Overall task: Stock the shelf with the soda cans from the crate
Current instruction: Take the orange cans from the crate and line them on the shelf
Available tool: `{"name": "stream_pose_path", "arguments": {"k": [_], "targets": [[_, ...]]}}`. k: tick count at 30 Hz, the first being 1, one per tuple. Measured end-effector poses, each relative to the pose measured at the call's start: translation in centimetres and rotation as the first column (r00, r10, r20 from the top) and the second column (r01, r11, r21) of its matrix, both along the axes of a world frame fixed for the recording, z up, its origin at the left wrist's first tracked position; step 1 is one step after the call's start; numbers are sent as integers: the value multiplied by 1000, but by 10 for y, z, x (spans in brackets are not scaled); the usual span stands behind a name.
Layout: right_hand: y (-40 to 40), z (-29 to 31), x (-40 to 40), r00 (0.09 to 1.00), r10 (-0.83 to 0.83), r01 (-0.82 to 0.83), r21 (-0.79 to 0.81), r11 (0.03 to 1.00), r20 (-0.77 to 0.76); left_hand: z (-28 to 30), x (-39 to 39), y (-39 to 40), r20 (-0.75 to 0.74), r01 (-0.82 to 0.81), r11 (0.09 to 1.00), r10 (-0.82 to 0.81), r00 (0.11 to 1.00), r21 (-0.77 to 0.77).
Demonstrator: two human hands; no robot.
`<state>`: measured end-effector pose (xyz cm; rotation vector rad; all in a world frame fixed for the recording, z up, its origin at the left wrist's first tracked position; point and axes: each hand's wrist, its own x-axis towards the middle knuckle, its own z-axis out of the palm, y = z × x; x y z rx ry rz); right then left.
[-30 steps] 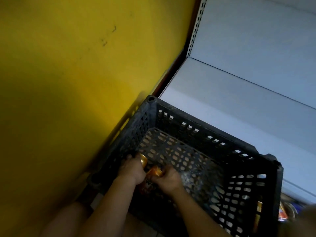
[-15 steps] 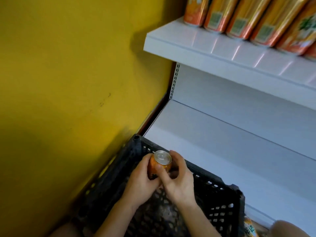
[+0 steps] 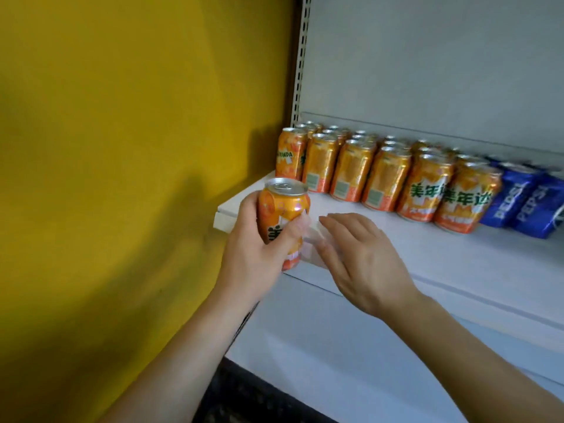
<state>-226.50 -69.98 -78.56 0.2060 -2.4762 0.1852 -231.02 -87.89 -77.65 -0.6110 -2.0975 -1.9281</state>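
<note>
Head view: left hand (image 3: 256, 254) wraps orange soda can (image 3: 283, 221), upright, at front left corner of shelf (image 3: 427, 254), not yet set down. Right hand (image 3: 363, 264) spread, fingers blurred, beside can, holding nothing. Orange cans (image 3: 381, 175) ranked at back, blue Pepsi cans (image 3: 525, 199) right of them.

Risks: one-handed grip may slip; can set too near shelf edge could tip off; pushing back hard may topple row. Crate probably dark patch at bottom, unclear.

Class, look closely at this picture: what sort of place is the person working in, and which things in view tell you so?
Most likely a shop or supermarket aisle. A white metal shelf on a slotted upright carries neat rows of orange soda cans beside blue Pepsi cans, and the left hand holds one more orange can at the shelf.
</note>
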Motion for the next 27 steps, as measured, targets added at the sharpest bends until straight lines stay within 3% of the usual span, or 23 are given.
{"name": "stream_pose_path", "arguments": {"k": [4,10,16,27], "targets": [[18,14,-11,937,-106,22,247,969,333,30,-44,18,39,-40,999,40,998,16],[26,7,-12,963,-84,17,254,967,255,34,-92,43,66,-65,996,69,995,-59],[29,1,-15,976,-102,50,258,965,194,24,-139,58,114,-130,991,130,985,-13],[28,2,-16,984,-109,65,289,955,140,22,-158,60,86,-112,988,121,989,-103]]}}
